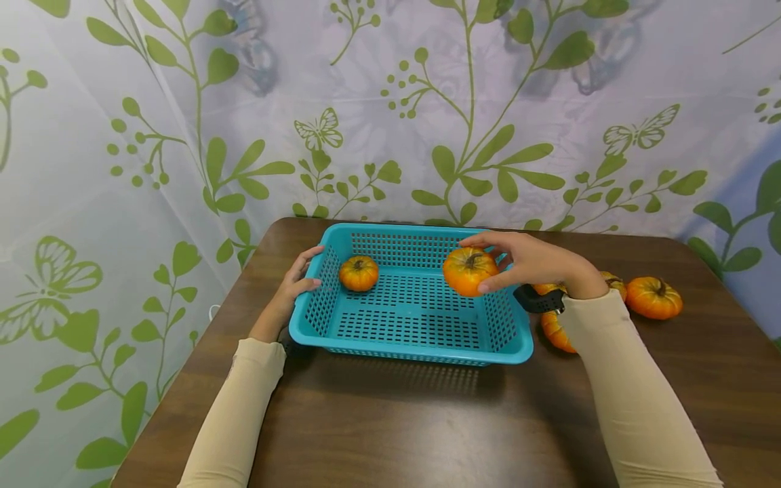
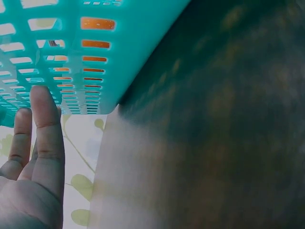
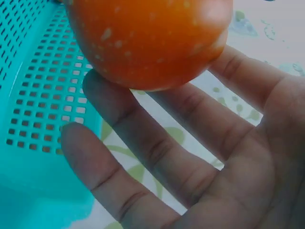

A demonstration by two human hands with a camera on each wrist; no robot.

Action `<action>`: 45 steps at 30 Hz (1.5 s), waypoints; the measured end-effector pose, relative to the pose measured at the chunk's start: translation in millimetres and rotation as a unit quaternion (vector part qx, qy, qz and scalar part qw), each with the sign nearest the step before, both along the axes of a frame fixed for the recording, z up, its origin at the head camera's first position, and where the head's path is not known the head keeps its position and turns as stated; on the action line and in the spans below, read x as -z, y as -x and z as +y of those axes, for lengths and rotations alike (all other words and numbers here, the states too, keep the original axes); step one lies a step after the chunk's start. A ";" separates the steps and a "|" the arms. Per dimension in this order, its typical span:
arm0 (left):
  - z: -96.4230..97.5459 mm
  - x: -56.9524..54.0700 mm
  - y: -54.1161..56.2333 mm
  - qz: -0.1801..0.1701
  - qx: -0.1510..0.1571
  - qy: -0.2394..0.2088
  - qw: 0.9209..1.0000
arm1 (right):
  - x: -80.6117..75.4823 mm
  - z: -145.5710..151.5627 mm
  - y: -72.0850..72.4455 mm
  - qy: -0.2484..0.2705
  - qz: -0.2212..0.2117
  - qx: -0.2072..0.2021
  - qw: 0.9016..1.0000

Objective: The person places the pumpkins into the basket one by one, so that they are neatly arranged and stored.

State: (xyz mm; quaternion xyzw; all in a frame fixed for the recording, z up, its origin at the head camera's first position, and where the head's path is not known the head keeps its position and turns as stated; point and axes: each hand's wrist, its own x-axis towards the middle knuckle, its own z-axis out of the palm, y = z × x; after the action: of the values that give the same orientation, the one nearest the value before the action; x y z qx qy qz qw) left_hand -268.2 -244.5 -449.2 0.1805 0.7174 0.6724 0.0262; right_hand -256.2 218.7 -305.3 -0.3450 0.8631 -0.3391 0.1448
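Note:
A turquoise plastic basket (image 1: 409,352) with perforated walls lies on the brown table. My left hand (image 1: 293,285) is at its left side, thumb and fingertips resting on the rim; the left wrist view has nearly straight fingers (image 2: 47,124) against the outer wall. An orange mini pumpkin (image 1: 358,273) sits in the basket's left end. Above the right end, my right hand (image 1: 525,257) holds a second orange pumpkin (image 1: 468,272) between thumb and fingers. In the right wrist view that pumpkin's smooth, speckled underside (image 3: 152,47) shows, with some fingers spread below it.
Several more pumpkins lie right of the basket, partly behind my right wrist; one pumpkin (image 1: 654,298) is farthest right. The table (image 1: 390,420) extends in front of the basket. A leaf-patterned curtain (image 1: 390,135) hangs behind the table and along the left.

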 end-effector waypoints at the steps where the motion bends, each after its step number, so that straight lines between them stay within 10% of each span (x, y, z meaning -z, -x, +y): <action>1: 0.1 -0.2 -0.2 0.000 0.000 0.000 1.000 | 0.6 -2.0 2.0 -0.001 -0.001 -0.002 1.000; 45: 2.3 -1.0 2.2 0.007 -0.023 0.002 1.000 | 37.7 -79.9 57.1 -0.015 -0.074 0.015 0.997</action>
State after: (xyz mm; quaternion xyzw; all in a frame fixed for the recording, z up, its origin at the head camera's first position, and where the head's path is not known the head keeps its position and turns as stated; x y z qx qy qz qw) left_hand -270.4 -242.2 -448.2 0.1686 0.7225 0.6705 0.0060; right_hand -313.2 138.8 -343.0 -0.3038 0.8601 -0.3529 0.2084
